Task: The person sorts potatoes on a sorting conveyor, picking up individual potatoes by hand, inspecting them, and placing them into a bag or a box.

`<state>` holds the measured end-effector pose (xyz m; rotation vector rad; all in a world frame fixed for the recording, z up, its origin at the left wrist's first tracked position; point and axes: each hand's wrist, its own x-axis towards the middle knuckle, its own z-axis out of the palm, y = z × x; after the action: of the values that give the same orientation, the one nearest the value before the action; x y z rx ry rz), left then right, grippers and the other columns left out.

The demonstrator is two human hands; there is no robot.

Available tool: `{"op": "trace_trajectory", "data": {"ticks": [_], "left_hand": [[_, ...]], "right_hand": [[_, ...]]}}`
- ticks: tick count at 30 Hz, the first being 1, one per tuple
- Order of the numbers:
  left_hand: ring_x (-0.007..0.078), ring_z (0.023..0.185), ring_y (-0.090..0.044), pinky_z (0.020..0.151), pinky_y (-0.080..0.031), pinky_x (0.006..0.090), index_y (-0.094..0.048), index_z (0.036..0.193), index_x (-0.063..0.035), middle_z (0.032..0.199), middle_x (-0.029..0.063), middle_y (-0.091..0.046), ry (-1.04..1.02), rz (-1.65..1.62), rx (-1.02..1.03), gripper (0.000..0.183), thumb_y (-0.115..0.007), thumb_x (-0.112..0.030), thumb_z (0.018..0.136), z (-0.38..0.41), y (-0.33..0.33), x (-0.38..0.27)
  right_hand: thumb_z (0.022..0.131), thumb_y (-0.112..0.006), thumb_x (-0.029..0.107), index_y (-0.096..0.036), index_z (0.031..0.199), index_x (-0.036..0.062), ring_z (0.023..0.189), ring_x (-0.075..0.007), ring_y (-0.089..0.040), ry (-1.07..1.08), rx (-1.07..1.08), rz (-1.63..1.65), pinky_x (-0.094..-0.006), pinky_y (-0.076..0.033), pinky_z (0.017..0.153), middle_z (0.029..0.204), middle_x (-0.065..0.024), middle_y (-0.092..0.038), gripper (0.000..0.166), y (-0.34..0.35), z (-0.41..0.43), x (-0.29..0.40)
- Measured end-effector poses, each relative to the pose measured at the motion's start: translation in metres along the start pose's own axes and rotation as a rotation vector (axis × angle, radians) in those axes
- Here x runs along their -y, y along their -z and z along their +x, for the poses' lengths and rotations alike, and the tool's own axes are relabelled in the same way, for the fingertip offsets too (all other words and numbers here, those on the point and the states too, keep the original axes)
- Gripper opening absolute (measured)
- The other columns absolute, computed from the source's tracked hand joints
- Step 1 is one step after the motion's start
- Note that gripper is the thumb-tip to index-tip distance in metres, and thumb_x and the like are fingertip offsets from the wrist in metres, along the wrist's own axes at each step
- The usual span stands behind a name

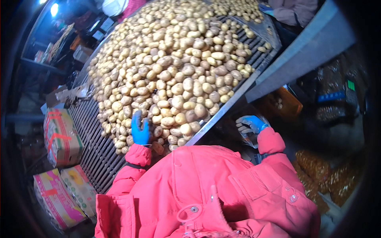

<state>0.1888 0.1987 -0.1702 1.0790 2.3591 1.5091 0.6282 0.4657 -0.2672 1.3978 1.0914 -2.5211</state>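
A large heap of potatoes (175,74) covers a slatted metal sorting table (89,148). My left hand (140,129), in a blue and dark glove, rests at the near edge of the heap, its thumb and fingers apart against the potatoes. Over on the right, beyond the table's metal edge, my right hand (251,124) wears a blue glove with greyish fingers. Its fingers are curved beside a clear plastic bag (250,139); whether they grip the bag cannot be told.
Printed cardboard boxes (64,136) stand left of the table. A broad metal beam (297,53) slants across the right, above an orange crate (284,104). Filled bags (315,166) lie lower right. A co-worker's sleeve (285,15) reaches in at the top right, and another person is partly visible at the top left.
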Motion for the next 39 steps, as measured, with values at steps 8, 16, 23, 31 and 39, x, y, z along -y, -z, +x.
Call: {"op": "trace_trajectory", "data": {"ticks": [8,16,23,31,39], "left_hand": [[0.0359,0.120,-0.046,0.102,-0.033,0.0510,-0.050,0.132,-0.0138,0.134,0.0180,-0.047,-0.299,0.881,0.486,0.067,-0.066,-0.044,0.074,-0.036,0.003,-0.019],[0.0259,0.099,-0.057,0.084,-0.043,0.0435,-0.055,0.123,-0.0162,0.118,0.0054,-0.058,-0.212,0.960,0.421,0.051,-0.067,-0.029,0.075,-0.038,0.032,-0.005],[0.0300,0.090,-0.057,0.077,-0.043,0.0446,-0.060,0.092,-0.0129,0.098,0.0094,-0.058,0.008,1.133,0.435,0.027,-0.068,-0.027,0.070,-0.028,0.045,-0.008],[0.0330,0.096,-0.058,0.079,-0.047,0.0441,-0.062,0.105,-0.0077,0.108,0.0123,-0.061,-0.253,0.753,0.237,0.034,-0.066,-0.026,0.077,-0.004,0.029,-0.033],[0.0375,0.114,-0.050,0.093,-0.043,0.0468,-0.051,0.129,-0.0101,0.128,0.0152,-0.052,-0.440,0.652,0.499,0.067,-0.067,-0.046,0.075,0.005,-0.021,-0.042]], "right_hand": [[0.085,-0.061,0.035,-0.056,0.120,0.0045,0.094,-0.0317,-0.061,1.040,-0.430,-1.112,-0.0422,-0.049,0.082,0.107,-0.0144,-0.062,0.047,-0.185,0.066,0.138],[0.074,-0.069,0.044,-0.041,0.136,0.0074,0.114,-0.0364,-0.054,0.726,-0.309,-1.322,-0.0451,-0.046,0.092,0.123,-0.0228,-0.055,0.077,-0.228,0.083,0.155],[0.074,-0.068,0.022,-0.055,0.124,0.0062,0.105,-0.0328,-0.057,1.096,-0.354,-0.959,-0.0415,-0.047,0.089,0.112,-0.0179,-0.058,0.055,-0.226,0.080,0.161],[0.075,-0.060,0.022,-0.068,0.107,0.0115,0.098,-0.0320,-0.063,0.607,-0.155,-1.873,-0.0414,-0.052,0.085,0.104,-0.0161,-0.066,0.035,-0.310,0.090,0.219],[0.068,-0.064,0.023,-0.073,0.093,0.0071,0.090,-0.0318,-0.067,0.329,0.129,-2.110,-0.0411,-0.054,0.076,0.099,-0.0175,-0.068,0.031,-0.336,0.104,0.243]]}}
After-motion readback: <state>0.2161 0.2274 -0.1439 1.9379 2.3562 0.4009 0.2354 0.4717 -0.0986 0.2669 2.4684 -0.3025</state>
